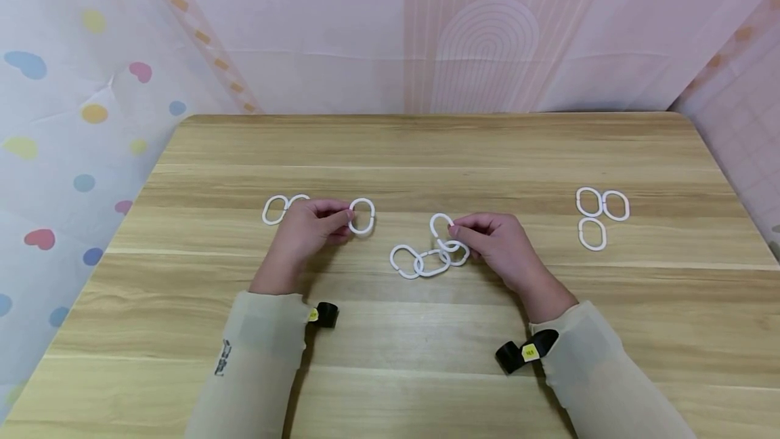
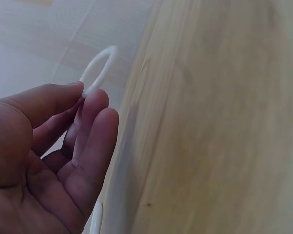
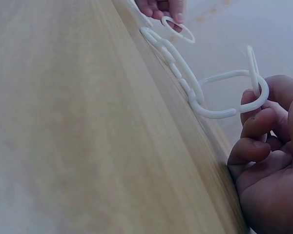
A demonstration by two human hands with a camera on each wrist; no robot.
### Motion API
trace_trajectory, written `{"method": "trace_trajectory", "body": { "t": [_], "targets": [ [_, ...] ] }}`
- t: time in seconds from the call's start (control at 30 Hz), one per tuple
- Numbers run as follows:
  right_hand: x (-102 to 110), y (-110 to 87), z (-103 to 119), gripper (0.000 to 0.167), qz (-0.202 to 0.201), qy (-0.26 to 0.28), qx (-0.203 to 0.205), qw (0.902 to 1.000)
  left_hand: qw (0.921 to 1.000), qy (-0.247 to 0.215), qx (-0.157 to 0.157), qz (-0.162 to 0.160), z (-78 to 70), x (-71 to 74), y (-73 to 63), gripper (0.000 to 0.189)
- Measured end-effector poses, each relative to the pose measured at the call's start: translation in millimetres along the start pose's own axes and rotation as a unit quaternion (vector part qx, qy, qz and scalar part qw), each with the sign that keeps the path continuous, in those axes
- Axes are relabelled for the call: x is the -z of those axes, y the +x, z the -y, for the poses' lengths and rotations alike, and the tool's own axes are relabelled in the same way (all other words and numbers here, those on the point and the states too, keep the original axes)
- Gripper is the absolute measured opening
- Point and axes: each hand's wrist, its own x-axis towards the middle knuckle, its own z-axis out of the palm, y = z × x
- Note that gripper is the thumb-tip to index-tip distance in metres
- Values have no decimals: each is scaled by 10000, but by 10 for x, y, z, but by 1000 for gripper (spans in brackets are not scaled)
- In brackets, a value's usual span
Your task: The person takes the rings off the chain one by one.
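My left hand (image 1: 307, 225) pinches a single white oval link (image 1: 374, 214) between thumb and fingertips, holding it upright above the table. In the left wrist view that link (image 2: 107, 70) stands up from the fingertips. Opposite it, my right hand (image 1: 502, 246) pinches the raised end link (image 1: 433, 223) of a short white chain (image 1: 392, 263). The chain's other links trail leftward onto the table. In the right wrist view the pinched link (image 3: 253, 68) passes through the neighbouring chain link (image 3: 214, 115). A gap separates the single link from the chain.
Two loose white links (image 1: 265, 212) lie beside my left hand, one partly hidden by it. Three more loose links (image 1: 605, 236) lie close together on the right of the wooden table (image 1: 402, 371). A patterned cloth (image 1: 329, 32) hangs behind the table's far edge.
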Motion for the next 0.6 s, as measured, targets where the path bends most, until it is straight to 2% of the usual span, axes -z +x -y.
{"method": "trace_trajectory", "body": {
  "t": [0.13, 0.3, 0.5, 0.6],
  "targets": [
    [1, -2, -2, 21, -17, -58, 4, 10000, 9993, 292, -160, -171, 12, 25, 3, 24],
    [2, -1, -6, 21, -30, -106, 16, 9999, 9949, 913, -241, -364, 11, 74, -7, 24],
    [3, 0, -6, 21, -15, -135, -7, 9999, 9807, 1817, -232, -684, 3, 124, -23, 23],
    [2, -2, 0, 20, -14, -171, -11, 9999, 9683, 2311, -299, -896, -1, 141, -39, 21]
  ]
}}
